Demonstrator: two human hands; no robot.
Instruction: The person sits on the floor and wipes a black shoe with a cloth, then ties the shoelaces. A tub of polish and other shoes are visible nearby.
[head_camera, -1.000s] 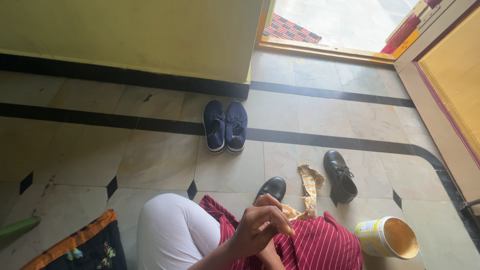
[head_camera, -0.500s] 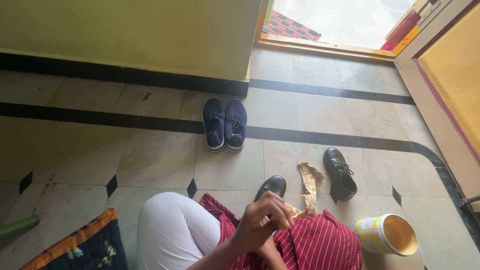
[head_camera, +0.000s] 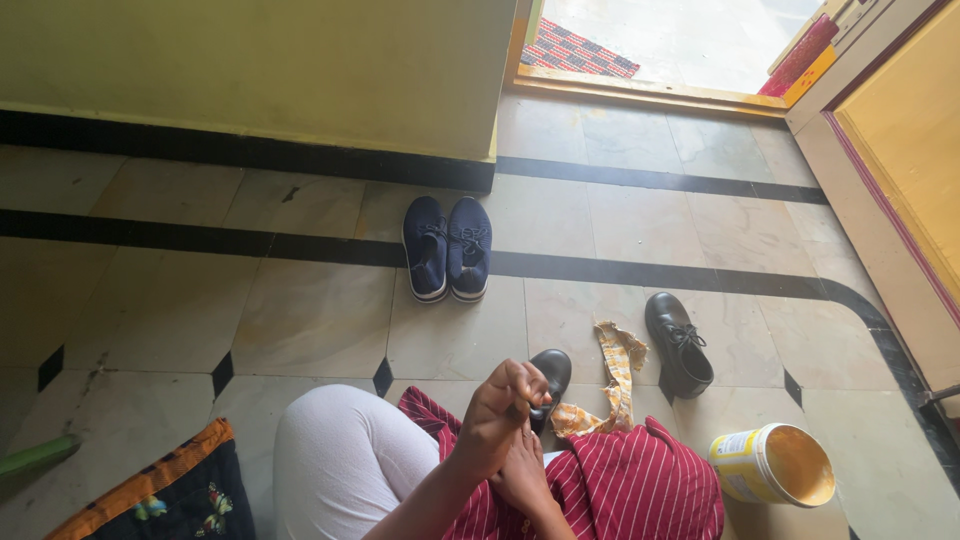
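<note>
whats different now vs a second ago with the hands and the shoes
Very little. The left hand has lifted slightly and stays curled in front of the black shoe near the lap; the right hand remains tucked under it. What the fingers pinch is too small to tell. Nothing was picked up or let go. The other black shoe, navy sneakers, yellow cloth and yellow tub have not moved.

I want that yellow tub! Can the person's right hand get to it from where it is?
Probably yes. The yellow tub lies open on the floor beside the striped lap, and nothing stands between it and the right hand, though that hand is busy against the left hand.
</note>
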